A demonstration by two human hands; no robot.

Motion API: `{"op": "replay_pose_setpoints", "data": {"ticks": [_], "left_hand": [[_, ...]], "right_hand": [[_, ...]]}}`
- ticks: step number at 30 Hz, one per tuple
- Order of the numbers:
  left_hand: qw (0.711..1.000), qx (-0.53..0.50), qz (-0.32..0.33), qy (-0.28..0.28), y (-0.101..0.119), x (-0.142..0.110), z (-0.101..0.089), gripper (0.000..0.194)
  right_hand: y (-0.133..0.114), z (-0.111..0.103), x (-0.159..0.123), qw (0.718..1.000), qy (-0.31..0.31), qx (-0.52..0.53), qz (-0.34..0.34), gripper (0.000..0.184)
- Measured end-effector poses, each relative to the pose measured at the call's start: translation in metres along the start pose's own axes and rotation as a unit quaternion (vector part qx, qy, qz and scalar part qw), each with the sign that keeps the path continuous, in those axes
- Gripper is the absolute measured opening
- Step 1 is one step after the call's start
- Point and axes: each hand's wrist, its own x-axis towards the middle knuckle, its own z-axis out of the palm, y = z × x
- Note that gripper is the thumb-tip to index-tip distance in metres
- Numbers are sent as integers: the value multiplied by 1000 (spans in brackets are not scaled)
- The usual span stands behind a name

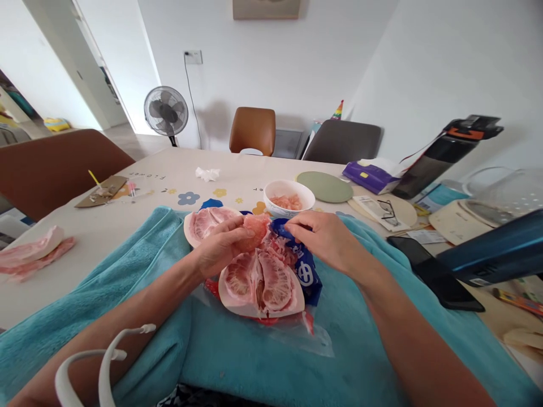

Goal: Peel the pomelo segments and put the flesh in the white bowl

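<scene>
My left hand (224, 238) is closed around a peeled pink pomelo segment (255, 230), thumb on its near side. To the right of it my right hand (320, 234) is curled, thumb and forefinger pinched together; whatever may be between the tips is too small to make out. Below both hands lies an opened pomelo half (262, 285) with thick pale rind. Another pomelo half (207, 221) sits behind my left hand. Torn pink membrane (282, 249) is heaped on a blue plastic bag (309, 277). A white bowl (289, 186) with loose pomelo flesh stands just beyond my hands.
A teal towel (352, 339) covers the near table edge. Peel pieces (42, 251) lie far left. On the right are a phone (432, 274), a blue bottle (500, 249), glasses (388, 210), a tissue pack (371, 175) and a black bottle (441, 155). A green mat (324, 186) lies behind.
</scene>
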Motion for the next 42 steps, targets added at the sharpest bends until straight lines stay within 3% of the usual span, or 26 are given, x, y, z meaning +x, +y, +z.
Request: {"op": "replay_pose_setpoints", "data": {"ticks": [4, 7, 10, 13, 19, 27, 36, 42], "left_hand": [[997, 64, 19, -30, -2, -1, -2, 36], [993, 100, 25, -52, -1, -4, -1, 32], [991, 112, 17, -69, -1, -7, 1, 29], [990, 118, 17, -73, 0, -8, 2, 28], [989, 102, 31, -107, 2, -6, -2, 25], [985, -24, -61, -159, 4, -4, -7, 25], [974, -24, -116, -192, 3, -1, -15, 33], [970, -12, -139, -200, 2, 0, -19, 36]], "right_hand": [[-11, 0, -5, 996, 37, 80, 1, 19], [-16, 1, -8, 991, -2, 132, -30, 32], [-19, 0, -10, 990, -40, 116, -69, 24], [-21, -1, -11, 991, -37, 98, -80, 15], [-20, 1, -12, 973, -49, 226, -18, 10], [-20, 17, -10, 916, -60, 396, 29, 9], [-20, 25, -10, 878, -101, 463, 60, 10], [-18, 26, -11, 870, -124, 472, 63, 6]]}}
